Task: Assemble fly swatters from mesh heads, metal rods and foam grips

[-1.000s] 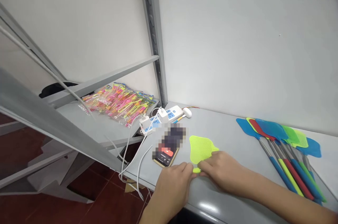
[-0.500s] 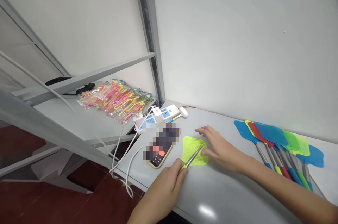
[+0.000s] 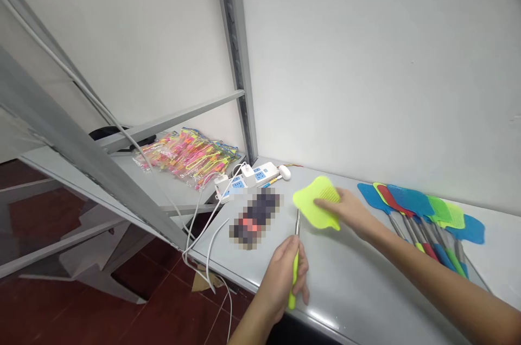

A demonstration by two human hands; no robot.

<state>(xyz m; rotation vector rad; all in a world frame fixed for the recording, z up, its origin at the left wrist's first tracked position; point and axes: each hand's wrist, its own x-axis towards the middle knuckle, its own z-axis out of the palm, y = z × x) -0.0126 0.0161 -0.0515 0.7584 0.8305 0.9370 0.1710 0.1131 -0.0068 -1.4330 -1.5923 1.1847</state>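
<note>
My left hand (image 3: 283, 274) is closed around a fly swatter handle (image 3: 296, 274), yellow-green with a metal rod pointing up and away from me. Pinched in my right hand (image 3: 350, 209) is a yellow-green fly swatter head (image 3: 315, 201), lifted above the table and tilted, its mesh partly behind my fingers. The rod's tip meets the head's left lower edge in the picture; I cannot tell whether they touch. Right of my right hand lies a row of fly swatters (image 3: 411, 201) in blue, red, green and yellow, their metal rods and coloured grips toward me.
A blurred-out phone (image 3: 256, 220) lies left of my hands on the grey table (image 3: 366, 291). Behind it are a white power strip (image 3: 266, 172) with plugs and loose cables (image 3: 209, 258). Bagged colourful items (image 3: 189, 155) rest on a shelf beyond the metal post (image 3: 238, 57).
My right hand has taken hold of the swatter head and raised it off the table. My left hand has turned the handle more upright and shifted right. The view has moved slightly.
</note>
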